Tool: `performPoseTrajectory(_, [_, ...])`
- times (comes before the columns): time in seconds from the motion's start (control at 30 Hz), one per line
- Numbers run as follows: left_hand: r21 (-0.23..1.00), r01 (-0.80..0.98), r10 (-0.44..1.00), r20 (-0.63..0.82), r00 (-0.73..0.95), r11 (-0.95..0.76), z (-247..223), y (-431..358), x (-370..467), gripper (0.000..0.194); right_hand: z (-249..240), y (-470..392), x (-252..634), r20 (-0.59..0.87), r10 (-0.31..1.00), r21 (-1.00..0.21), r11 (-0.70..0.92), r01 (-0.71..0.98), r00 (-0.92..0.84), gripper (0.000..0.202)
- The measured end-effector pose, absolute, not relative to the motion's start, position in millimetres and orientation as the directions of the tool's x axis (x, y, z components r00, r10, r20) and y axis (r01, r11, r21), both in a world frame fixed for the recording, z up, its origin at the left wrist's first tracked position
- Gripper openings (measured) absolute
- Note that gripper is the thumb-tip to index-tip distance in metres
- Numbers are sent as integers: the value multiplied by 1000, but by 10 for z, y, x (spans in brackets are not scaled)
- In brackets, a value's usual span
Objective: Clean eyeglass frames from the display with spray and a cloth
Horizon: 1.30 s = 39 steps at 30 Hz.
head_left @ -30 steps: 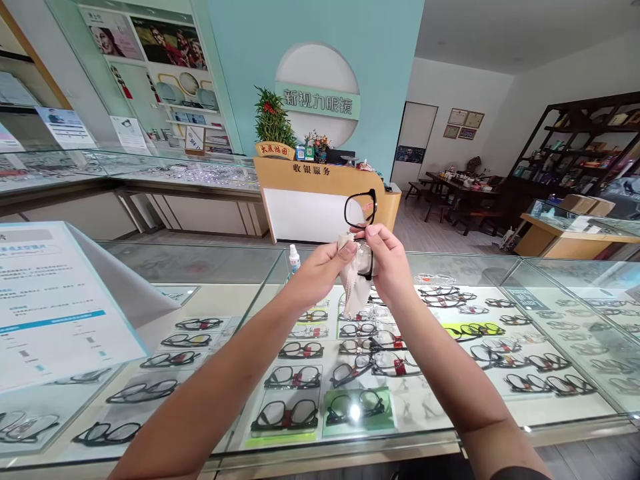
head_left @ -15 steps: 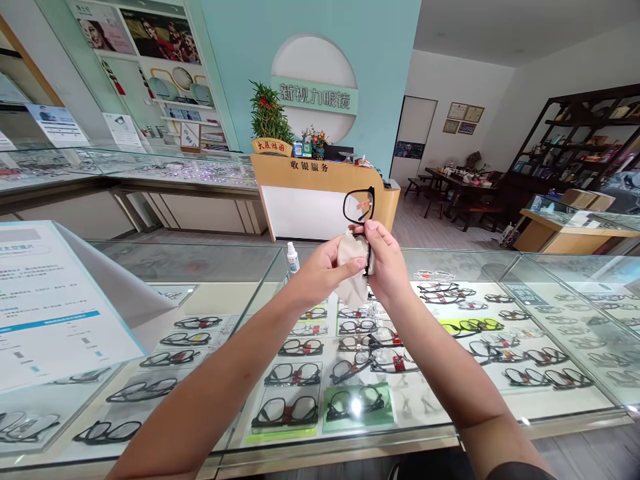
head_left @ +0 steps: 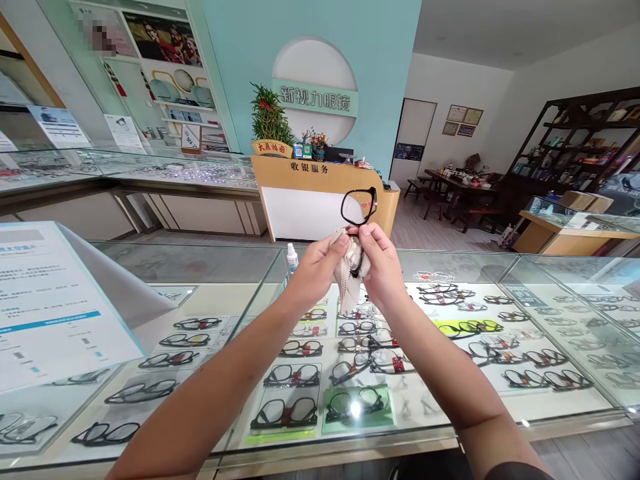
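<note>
Black-framed eyeglasses [head_left: 359, 207] are held upright on end above the glass counter, one lens up and the other lower between my hands. A beige cleaning cloth [head_left: 349, 283] is wrapped about the lower lens and hangs down below it. My left hand [head_left: 321, 265] is closed on the cloth, its thumb pressing near the middle of the frame. With thumb and fingers, my right hand [head_left: 383, 263] grips the eyeglasses near the bridge. Part of the lower lens is hidden by cloth and fingers.
A small white spray bottle [head_left: 293, 258] stands left of my hands. Under the counter's glass top [head_left: 240, 250] lie rows of eyeglasses [head_left: 293, 375]. A printed sign [head_left: 60, 307] stands at the left. Beyond is a wooden reception desk [head_left: 320, 170].
My left hand has shifted slightly left and up with the cloth, its thumb now nearer the bridge. The eyeglasses have turned a little, and more of the lower rim shows.
</note>
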<state>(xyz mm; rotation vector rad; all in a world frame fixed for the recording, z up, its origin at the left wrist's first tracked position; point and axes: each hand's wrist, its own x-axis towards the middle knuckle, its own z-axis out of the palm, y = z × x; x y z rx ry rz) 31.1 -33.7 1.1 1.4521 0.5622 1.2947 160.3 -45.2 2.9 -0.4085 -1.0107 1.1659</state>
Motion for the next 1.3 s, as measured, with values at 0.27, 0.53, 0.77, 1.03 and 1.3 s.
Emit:
performPoseTrajectory(0.27, [914, -296, 815, 387, 431, -277, 49, -310, 271, 55, 60, -422, 1674, 358, 931, -767, 334, -548, 67, 33])
performPoseTrajectory(0.53, [920, -262, 837, 378, 396, -292, 19, -340, 309, 61, 52, -405, 1651, 367, 926, -771, 357, -527, 89, 37])
performPoseTrajectory(0.77, [882, -298, 882, 429, 192, -364, -68, -315, 397, 50, 27, -467, 1564, 404, 914, -742, 356, -568, 45, 38])
performPoseTrajectory(1.03, [921, -243, 857, 377, 352, -305, 38, -256, 215, 54, 24, -427, 1631, 437, 898, -766, 396, -506, 40, 36])
performPoseTrajectory(1.3, [949, -145, 768, 313, 559, -281, 107, -270, 104, 51, 83, -427, 1706, 390, 920, -771, 346, -534, 33, 34])
